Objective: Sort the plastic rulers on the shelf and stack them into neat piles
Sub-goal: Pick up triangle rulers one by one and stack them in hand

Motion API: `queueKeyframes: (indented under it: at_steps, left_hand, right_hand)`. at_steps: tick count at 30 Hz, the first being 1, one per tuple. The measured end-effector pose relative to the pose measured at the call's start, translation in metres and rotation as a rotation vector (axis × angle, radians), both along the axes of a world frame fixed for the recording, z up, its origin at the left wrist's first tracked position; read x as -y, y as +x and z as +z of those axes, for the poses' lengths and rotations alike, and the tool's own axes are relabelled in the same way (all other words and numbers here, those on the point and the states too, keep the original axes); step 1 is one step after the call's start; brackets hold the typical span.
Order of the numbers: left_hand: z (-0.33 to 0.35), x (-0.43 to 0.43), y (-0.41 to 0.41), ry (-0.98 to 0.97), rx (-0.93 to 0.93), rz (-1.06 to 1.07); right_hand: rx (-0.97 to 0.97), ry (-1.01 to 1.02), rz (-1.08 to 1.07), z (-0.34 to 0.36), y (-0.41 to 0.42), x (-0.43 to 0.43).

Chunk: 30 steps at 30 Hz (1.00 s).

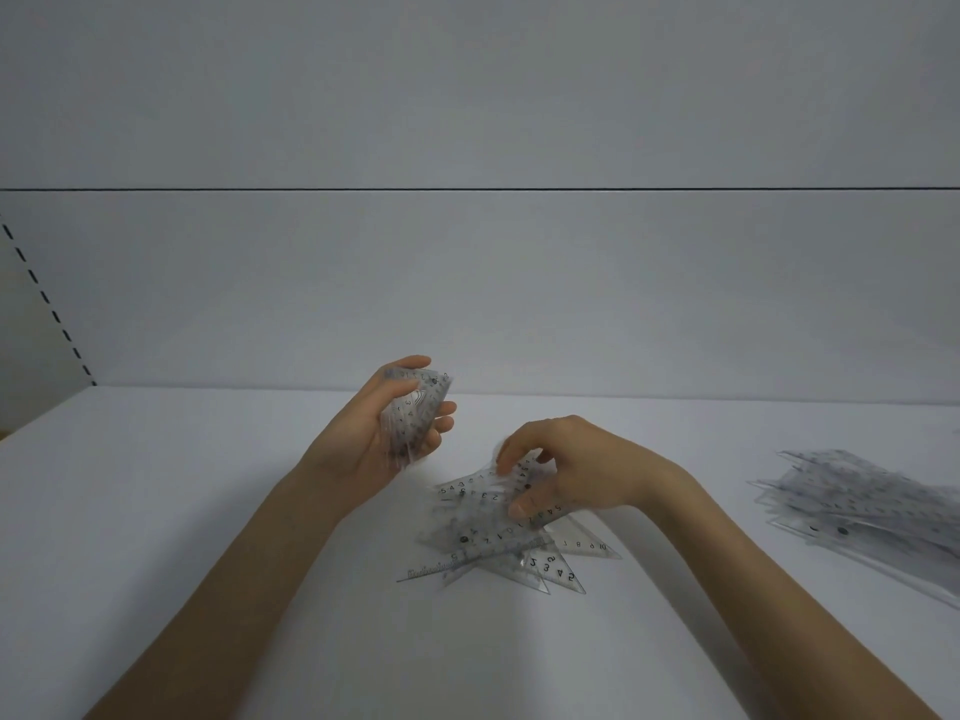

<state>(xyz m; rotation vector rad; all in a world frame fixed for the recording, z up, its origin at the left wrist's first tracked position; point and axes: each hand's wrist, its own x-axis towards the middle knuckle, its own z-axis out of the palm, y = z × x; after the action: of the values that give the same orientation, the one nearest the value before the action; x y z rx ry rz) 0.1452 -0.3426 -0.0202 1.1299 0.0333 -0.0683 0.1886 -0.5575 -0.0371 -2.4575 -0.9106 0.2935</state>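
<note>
Both hands were at work and well apart: the left hand (387, 433) was lifted off the shelf (249, 511), fingers curled round a small bundle of clear rulers (415, 413). The right hand (566, 470) reached down into the loose heap (498, 548) lying mid-shelf, thumb and fingertips pinching the top ruler (485, 488). A further pile (872, 506) lay off to the right, fanned rather than squared. To my eye the job was partway through. Doing this pick well meant lifting only that one slippery piece without dragging its neighbours. It also meant checking that its shape matched the bundle, then sliding it in with corners and long edges lined up before setting anything down.
</note>
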Motion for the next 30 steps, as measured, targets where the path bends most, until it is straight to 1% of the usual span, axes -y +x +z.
queueKeyframes:
  at_steps: [5, 11, 13, 15, 17, 19, 21, 23, 26, 30]
  left_hand:
    - [-0.001, -0.001, 0.001, 0.000, 0.000, -0.006]
    - [-0.001, -0.001, 0.001, 0.009, -0.004, 0.000]
    - [-0.001, -0.001, 0.001, 0.003, -0.004, -0.003]
    - [0.000, -0.001, 0.001, 0.000, -0.002, -0.008]
    - [0.000, -0.001, 0.001, -0.004, 0.000, -0.010]
    - [0.000, -0.001, 0.001, -0.001, -0.003, -0.013]
    - [-0.001, -0.001, 0.001, 0.008, -0.005, -0.016]
    - [-0.001, -0.002, 0.000, 0.007, -0.003, -0.017]
    - [-0.001, -0.002, 0.000, 0.004, -0.002, -0.015]
    - [0.000, -0.002, 0.000, 0.016, -0.003, -0.004]
  right_hand:
    - [-0.012, 0.064, 0.001, 0.002, -0.002, 0.000]
    - [-0.108, 0.139, 0.027, 0.002, -0.005, -0.003]
    - [-0.065, 0.154, -0.018, 0.005, -0.004, 0.001]
    - [0.018, 0.088, -0.113, 0.009, 0.000, 0.009]
    - [0.045, -0.029, -0.194, 0.010, 0.000, 0.015]
    - [0.012, -0.044, -0.209, 0.008, -0.001, 0.015]
    - [-0.014, -0.016, -0.192, 0.007, -0.001, 0.013]
    - [-0.086, 0.025, -0.189, 0.008, 0.000, 0.013]
    - [-0.212, 0.096, -0.178, 0.011, 0.004, 0.020]
    - [-0.314, 0.262, -0.119, 0.024, 0.001, 0.036]
